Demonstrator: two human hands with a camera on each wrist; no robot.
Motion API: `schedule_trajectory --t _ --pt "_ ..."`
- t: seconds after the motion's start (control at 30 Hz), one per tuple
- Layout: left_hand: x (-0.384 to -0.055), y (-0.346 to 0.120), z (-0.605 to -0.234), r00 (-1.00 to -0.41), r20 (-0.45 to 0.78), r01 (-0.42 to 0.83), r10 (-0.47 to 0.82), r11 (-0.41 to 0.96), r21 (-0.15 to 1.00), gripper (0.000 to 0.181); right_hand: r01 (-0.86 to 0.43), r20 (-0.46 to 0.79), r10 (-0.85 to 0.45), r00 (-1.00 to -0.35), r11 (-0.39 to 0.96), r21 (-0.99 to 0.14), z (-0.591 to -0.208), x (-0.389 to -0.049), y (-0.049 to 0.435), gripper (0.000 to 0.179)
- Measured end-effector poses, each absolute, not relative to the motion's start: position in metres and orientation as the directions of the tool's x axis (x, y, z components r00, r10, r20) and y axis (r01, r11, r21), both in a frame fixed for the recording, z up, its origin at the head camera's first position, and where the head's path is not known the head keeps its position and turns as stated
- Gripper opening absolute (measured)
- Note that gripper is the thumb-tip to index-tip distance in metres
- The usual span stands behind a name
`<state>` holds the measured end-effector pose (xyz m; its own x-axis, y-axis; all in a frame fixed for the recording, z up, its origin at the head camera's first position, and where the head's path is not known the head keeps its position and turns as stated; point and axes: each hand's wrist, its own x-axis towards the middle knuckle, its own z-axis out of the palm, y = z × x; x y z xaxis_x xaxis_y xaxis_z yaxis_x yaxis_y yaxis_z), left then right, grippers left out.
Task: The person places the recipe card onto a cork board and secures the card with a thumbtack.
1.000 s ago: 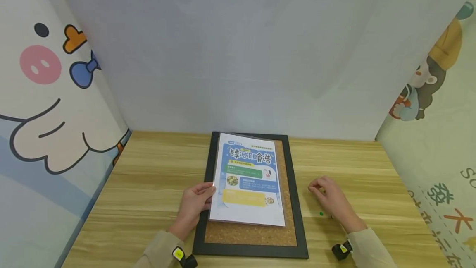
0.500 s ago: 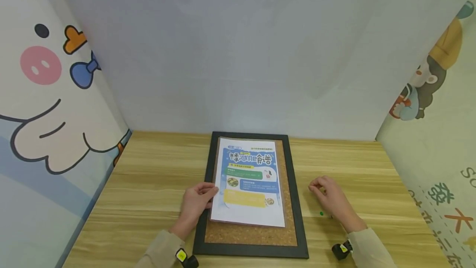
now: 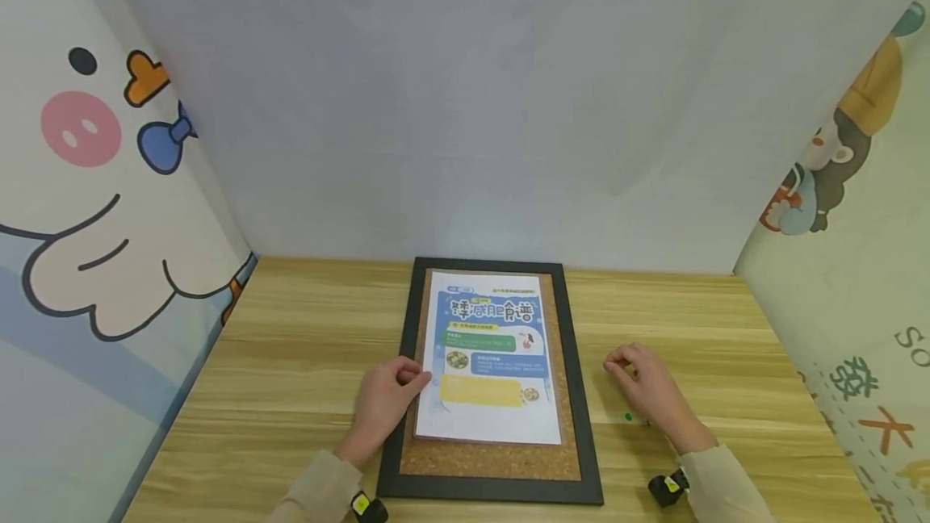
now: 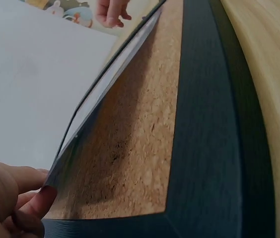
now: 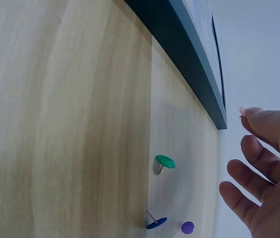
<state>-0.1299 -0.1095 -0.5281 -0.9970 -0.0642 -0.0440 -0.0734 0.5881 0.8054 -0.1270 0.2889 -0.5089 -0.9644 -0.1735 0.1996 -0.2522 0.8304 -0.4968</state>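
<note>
Cork [image 3: 487,460] under sheet [image 3: 488,423], lifted left edge pinched by left hand [image 3: 385,398]; best squared to frame [image 3: 490,488] before lowering. Right hand [image 3: 649,394] grip is narrow, can't tell on what.

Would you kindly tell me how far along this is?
Done: the sheet lies over the corkboard. In hand: the left hand pinches its raised edge; whether the right hand holds anything is unclear. Apparently remaining: pinning, as the sheet shows no pins and a green pin, blue pin and purple pin lie loose.
</note>
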Motion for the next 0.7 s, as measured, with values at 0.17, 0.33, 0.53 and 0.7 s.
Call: schedule_trajectory --t 0.17,0.33,0.53,0.7 --pt "-0.1310 -0.1092 -0.5269 -0.999 -0.031 -0.047 -0.036 0.690 0.722 0.019 -0.248 0.190 -0.174 -0.966 0.827 -0.504 -0.5078 -0.1266 0.2888 0.004" --pt "-0.1312 -0.1083 -0.5257 -0.999 -0.027 -0.033 -0.019 0.743 0.669 0.016 -0.247 0.187 -0.174 -0.967 0.827 -0.505 -0.5070 -0.1263 0.2881 0.004" --pt "-0.1317 -0.1058 -0.5250 -1.000 -0.029 -0.009 0.011 0.788 0.616 0.013 -0.254 0.203 -0.172 -0.964 0.825 -0.505 -0.5055 -0.1261 0.2879 0.004" --pt "-0.1319 -0.1044 -0.5254 -0.999 -0.025 0.009 0.030 0.798 0.603 0.026 -0.253 0.205 -0.170 -0.964 0.823 -0.508 -0.5052 -0.1263 0.2885 0.005"
